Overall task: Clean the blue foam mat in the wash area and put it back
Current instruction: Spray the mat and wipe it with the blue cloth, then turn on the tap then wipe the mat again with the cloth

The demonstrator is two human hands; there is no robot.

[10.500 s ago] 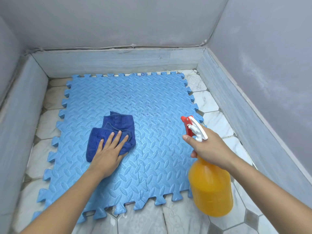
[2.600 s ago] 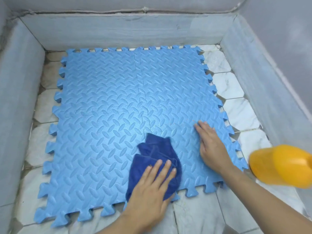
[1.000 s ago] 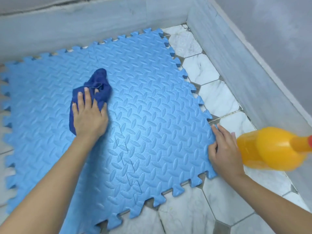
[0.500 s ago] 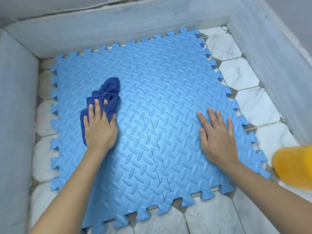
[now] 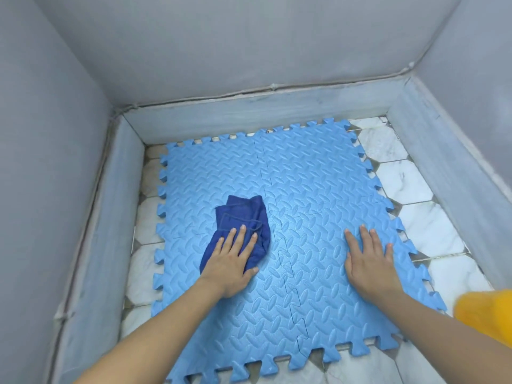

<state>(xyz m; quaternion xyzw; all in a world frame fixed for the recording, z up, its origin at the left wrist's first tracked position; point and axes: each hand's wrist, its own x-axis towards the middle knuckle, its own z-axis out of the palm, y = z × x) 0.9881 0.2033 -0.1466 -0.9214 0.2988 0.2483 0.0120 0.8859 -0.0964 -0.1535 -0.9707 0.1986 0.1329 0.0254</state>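
Observation:
The blue foam mat (image 5: 304, 176), made of interlocking tiles with toothed edges, lies flat on the tiled floor of the wash area. My left hand (image 5: 231, 261) presses flat on a dark blue cloth (image 5: 243, 217) left of the mat's middle. My right hand (image 5: 370, 261) rests palm down on the mat's right half, fingers spread, holding nothing.
An orange spray bottle (image 5: 487, 314) shows partly at the right edge, beside the mat. Low grey curbs (image 5: 249, 112) and grey walls enclose the area at the back, left and right. White hexagonal floor tiles (image 5: 407, 184) show to the right of the mat.
My left hand has slid the cloth toward the mat's middle. My right hand stays flat on the mat's right half. The view has tilted up, showing more wall.

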